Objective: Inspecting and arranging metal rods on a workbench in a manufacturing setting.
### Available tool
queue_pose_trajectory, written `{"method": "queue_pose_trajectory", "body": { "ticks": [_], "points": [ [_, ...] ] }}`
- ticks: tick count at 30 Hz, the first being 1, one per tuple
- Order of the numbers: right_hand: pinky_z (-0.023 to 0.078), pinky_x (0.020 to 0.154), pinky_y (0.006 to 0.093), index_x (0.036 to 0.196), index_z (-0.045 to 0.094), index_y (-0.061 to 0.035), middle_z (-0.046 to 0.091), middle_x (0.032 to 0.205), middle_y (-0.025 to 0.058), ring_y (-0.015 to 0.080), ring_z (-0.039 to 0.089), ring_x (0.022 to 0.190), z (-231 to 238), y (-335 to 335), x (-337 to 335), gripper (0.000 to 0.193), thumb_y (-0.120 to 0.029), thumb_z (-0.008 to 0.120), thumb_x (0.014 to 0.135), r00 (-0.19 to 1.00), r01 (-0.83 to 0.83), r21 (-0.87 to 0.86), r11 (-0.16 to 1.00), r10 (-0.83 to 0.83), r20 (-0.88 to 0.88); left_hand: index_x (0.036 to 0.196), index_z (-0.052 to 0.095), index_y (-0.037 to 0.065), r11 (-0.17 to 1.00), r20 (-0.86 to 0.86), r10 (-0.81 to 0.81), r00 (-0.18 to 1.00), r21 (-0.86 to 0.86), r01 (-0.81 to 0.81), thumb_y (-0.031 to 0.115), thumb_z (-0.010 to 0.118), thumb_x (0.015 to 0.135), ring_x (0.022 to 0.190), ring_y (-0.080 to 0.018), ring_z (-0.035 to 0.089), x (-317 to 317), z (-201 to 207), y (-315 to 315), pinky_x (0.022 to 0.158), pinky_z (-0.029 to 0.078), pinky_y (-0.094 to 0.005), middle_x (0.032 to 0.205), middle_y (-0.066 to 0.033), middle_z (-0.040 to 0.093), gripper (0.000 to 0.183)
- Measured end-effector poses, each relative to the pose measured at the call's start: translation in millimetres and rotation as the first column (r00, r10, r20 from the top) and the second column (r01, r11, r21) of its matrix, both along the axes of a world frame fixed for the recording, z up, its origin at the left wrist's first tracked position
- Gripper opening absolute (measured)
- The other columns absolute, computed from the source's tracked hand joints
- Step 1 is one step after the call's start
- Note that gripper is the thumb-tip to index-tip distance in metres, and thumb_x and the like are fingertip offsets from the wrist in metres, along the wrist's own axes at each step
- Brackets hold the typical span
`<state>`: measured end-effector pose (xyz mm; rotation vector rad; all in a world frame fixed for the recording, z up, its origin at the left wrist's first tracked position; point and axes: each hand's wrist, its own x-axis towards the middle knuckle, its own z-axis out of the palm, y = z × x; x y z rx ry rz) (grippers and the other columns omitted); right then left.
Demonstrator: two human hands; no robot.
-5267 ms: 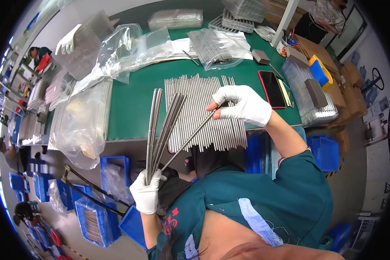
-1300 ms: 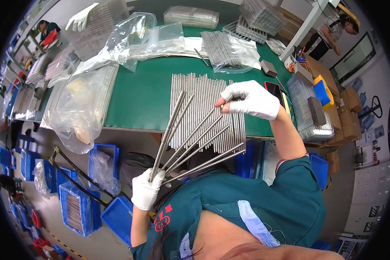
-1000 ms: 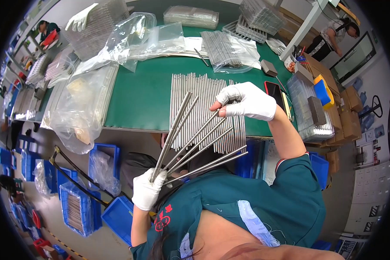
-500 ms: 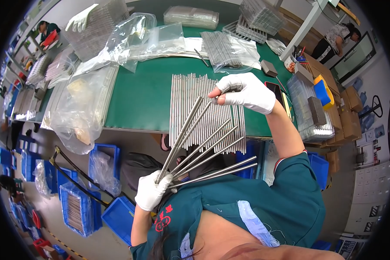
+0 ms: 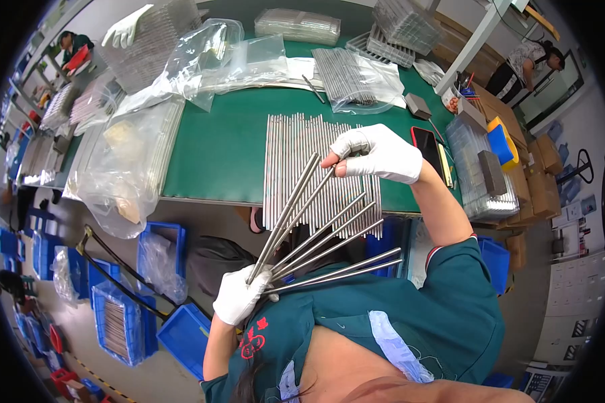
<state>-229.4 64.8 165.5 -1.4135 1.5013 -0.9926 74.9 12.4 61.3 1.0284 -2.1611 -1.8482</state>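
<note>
My left hand (image 5: 238, 295), in a white glove, is closed round the lower ends of several thin metal rods (image 5: 323, 232), which fan out up and to the right in front of my body. My right hand (image 5: 376, 153), gloved with thumb and forefinger tips bare, pinches the upper end of one rod in that fan. Beneath and beyond it, a row of similar metal rods (image 5: 292, 144) lies side by side on the green table (image 5: 215, 154), their near ends reaching past the table's front edge.
Clear plastic bags (image 5: 121, 161) cover the table's left part. A phone (image 5: 425, 142) and a grey block (image 5: 418, 106) lie to the right, near clear plastic trays (image 5: 474, 161). Blue crates (image 5: 185, 339) stand on the floor at left. Other people (image 5: 528, 67) are farther off.
My right hand has come down slightly and its fingertips now pinch a rod's upper end. The fan of rods in my left hand has shifted a little to the right.
</note>
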Motion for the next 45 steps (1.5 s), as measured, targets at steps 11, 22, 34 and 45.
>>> {"method": "queue_pose_trajectory", "body": {
  "ticks": [11,22,34,45],
  "points": [
    [0.045,0.071,0.0216,0.092,0.063,0.0000,0.062,0.081,0.0044,0.0097,0.057,0.077,9,-7,3,0.021,-0.010,0.064,0.074,0.998,0.065,-0.068,0.996,-0.064,0.008,0.109,0.055,0.002,0.994,0.001,-0.044,0.999,0.102,0.044,0.022,0.041,0.089,0.057,-0.0134,0.061,-6,20,1,0.060,0.047,-0.0246,0.063,-0.0075,0.063,0.032],
    [0.046,0.074,0.0224,0.092,0.063,-0.0012,0.063,0.085,0.0055,0.0111,0.058,0.080,9,-15,5,0.022,-0.011,0.065,0.073,0.999,-0.022,-0.032,0.999,0.021,-0.025,0.110,0.056,0.008,0.989,0.096,-0.145,0.985,0.008,0.145,0.027,0.036,0.089,0.061,-0.0156,0.060,-5,13,0,0.064,0.046,-0.0251,0.061,-0.0050,0.062,0.034],
    [0.046,0.071,0.0225,0.092,0.063,-0.0003,0.062,0.080,0.0048,0.0105,0.057,0.075,-2,-8,7,0.022,-0.012,0.066,0.073,0.994,0.027,-0.020,0.999,-0.025,0.105,0.109,0.056,0.008,0.978,0.073,-0.205,0.976,-0.024,0.207,0.030,0.031,0.091,0.062,-0.0203,0.060,-4,8,-2,0.062,0.046,-0.0264,0.061,-0.0049,0.061,0.038],
    [0.044,0.071,0.0235,0.087,0.063,-0.0005,0.060,0.085,0.0048,0.0118,0.055,0.077,-1,-7,5,0.018,-0.008,0.066,0.071,0.995,0.029,-0.088,0.996,-0.020,0.100,0.108,0.055,0.004,0.973,0.064,-0.224,0.972,-0.034,0.226,0.028,0.030,0.092,0.062,-0.0217,0.060,-5,9,0,0.062,0.046,-0.0265,0.063,-0.0058,0.062,0.038]
  ]
}}
